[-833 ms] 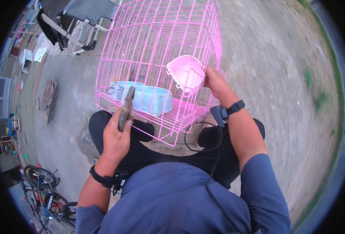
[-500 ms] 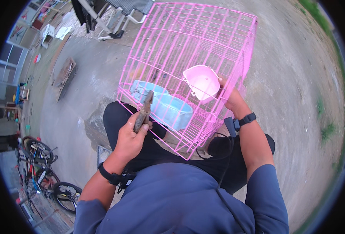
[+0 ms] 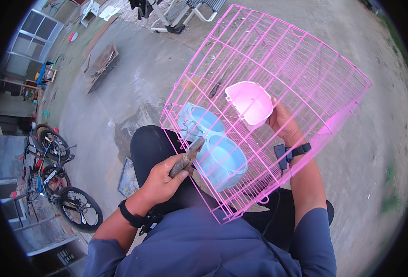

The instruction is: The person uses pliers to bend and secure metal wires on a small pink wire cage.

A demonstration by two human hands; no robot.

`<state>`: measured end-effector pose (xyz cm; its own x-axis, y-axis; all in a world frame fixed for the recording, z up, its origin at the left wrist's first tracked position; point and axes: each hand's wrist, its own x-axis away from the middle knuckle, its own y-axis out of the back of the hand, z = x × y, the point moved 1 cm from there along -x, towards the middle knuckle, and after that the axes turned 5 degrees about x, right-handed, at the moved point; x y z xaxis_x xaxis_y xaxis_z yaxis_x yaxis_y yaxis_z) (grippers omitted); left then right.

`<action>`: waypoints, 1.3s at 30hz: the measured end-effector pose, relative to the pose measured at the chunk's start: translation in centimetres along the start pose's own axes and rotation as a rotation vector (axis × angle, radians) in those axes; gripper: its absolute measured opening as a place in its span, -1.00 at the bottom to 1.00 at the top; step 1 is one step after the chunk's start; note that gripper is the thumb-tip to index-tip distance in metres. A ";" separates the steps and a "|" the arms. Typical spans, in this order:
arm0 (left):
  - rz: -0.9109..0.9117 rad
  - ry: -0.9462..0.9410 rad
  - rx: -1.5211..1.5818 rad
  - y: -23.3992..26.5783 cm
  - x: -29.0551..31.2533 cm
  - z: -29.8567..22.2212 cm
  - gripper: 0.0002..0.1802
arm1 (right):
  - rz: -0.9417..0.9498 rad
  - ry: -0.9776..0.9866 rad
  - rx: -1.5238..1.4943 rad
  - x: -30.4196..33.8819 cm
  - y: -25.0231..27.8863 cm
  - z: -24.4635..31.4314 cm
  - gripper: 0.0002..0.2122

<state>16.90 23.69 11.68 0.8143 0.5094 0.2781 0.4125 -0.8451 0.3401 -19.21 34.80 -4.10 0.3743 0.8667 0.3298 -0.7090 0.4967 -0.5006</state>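
A pink wire cage rests tilted over my lap. My left hand is closed around a pair of worn, dirty pliers, their jaws up against the cage's near left bars. Just behind those bars sits a pale blue double bowl with two round hollows. Reaching in among the wires, my right hand grips a pink plastic feeding cup by its right side. Its fingertips are partly hidden behind the cup and bars.
Bicycles stand at the left. A worn board-like piece lies on the concrete farther off, and a metal-framed folding chair stands at the far side. Green weeds grow at the right.
The cage has turned clockwise and come closer to my body, the cup and blue bowl moving with it. My left hand has shifted right and lower with the pliers.
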 end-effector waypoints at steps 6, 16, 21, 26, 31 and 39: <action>0.022 0.042 0.035 1.3 -0.2 -0.3 -0.59 | 0.121 0.002 -0.112 -4.4 -4.1 -0.4 -0.49; 0.079 -0.055 -0.024 1.9 -0.8 0.4 -0.60 | 0.270 -0.020 -0.200 -5.7 -8.0 -0.2 -0.53; 0.066 -0.096 -0.034 2.0 -1.0 0.8 -0.59 | 0.263 -0.025 -0.218 -5.6 -8.3 -0.5 -0.52; 0.049 -0.100 -0.040 1.8 -0.9 1.3 -0.58 | 0.151 -0.034 -0.227 -4.7 -9.4 0.1 -0.49; 0.049 -0.123 -0.062 1.8 -0.9 1.1 -0.58 | 0.159 -0.025 -0.266 -4.9 -8.6 -0.3 -0.49; 0.050 -0.131 -0.077 1.8 -1.0 0.9 -0.65 | 0.183 -0.021 -0.349 -3.9 -10.3 0.5 -0.50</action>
<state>17.22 21.56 11.23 0.8814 0.4373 0.1786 0.3416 -0.8512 0.3985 -13.66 26.26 0.11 0.2457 0.9429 0.2249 -0.5159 0.3236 -0.7932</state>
